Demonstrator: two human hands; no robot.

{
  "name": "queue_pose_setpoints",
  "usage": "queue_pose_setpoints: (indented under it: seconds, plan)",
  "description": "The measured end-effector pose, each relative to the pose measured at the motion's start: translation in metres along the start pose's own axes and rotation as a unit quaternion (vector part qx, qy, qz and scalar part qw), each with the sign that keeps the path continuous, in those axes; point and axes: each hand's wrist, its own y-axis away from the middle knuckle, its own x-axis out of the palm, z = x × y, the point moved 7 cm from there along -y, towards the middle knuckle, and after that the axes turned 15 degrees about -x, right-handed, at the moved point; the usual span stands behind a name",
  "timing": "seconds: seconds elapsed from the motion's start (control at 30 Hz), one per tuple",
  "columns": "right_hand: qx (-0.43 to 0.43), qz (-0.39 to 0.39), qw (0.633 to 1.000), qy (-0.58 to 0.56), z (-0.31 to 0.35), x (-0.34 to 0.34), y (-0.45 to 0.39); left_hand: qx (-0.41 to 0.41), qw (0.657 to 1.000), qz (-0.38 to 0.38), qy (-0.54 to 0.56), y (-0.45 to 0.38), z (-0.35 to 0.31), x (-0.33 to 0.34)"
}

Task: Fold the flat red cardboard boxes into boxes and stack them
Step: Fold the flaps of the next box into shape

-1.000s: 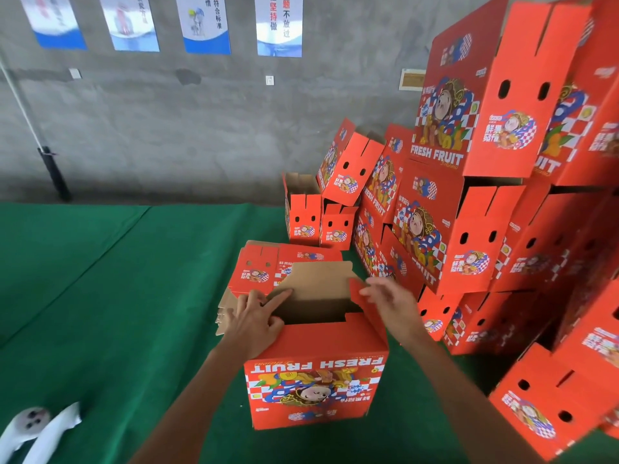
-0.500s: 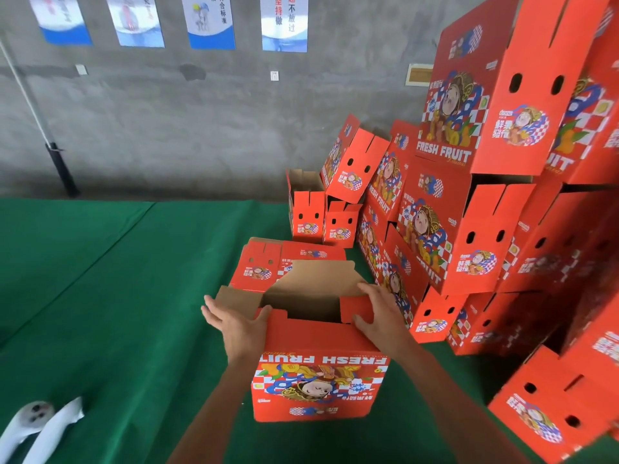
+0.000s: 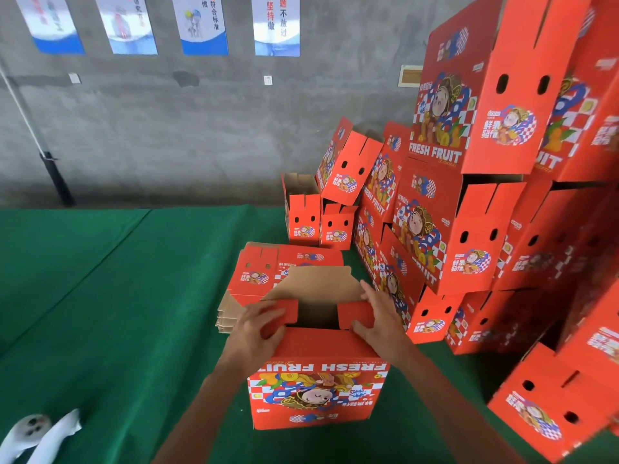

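A half-folded red "FRESH FRUIT" box (image 3: pixel 318 393) stands upright on the green cloth (image 3: pixel 100 296) in front of me, its top still open with brown inside showing. My left hand (image 3: pixel 258 333) grips the left side flap (image 3: pixel 288 311), folding it inward. My right hand (image 3: pixel 382 319) grips the right side flap (image 3: pixel 355 314) the same way. The brown far flap (image 3: pixel 318 283) stands up behind. Just beyond lies a stack of flat red box blanks (image 3: pixel 268 272).
A tall, leaning pile of folded red boxes (image 3: pixel 485 212) fills the right side up to the grey wall. Two smaller open boxes (image 3: pixel 318 222) stand at the back. A white object (image 3: pixel 33 433) lies at the lower left on the cloth.
Both hands shifted from the box's top edge onto the two side flaps and folded them inward over the opening. The box has been pulled slightly nearer.
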Motion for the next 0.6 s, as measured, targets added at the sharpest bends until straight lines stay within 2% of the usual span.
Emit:
queue_pose_setpoints:
  seconds: [0.07,0.2,0.3,0.43,0.5,0.6]
  plan:
    - [-0.003,-0.001,1.0,0.013,0.001,0.0,0.001,-0.015,0.998,0.035,-0.04,-0.002,0.003,0.006]
    - [0.006,-0.029,0.999,0.041,0.001,-0.006,0.001,-0.001,0.998,0.036,-0.046,-0.012,-0.001,0.008]
    - [0.016,-0.04,0.998,0.036,0.002,-0.004,0.003,-0.084,0.995,0.054,0.007,-0.018,0.006,0.01]
    - [-0.014,-0.071,0.996,0.044,0.006,-0.005,0.007,-0.174,0.982,0.015,0.069,-0.014,0.013,0.006]
    - [-0.023,-0.095,0.994,0.045,0.006,-0.009,0.008,-0.161,0.984,0.027,0.067,-0.013,0.01,0.008]
    - [0.024,-0.036,0.998,0.043,0.005,-0.003,0.006,-0.127,0.988,0.085,0.031,-0.014,0.005,0.012]
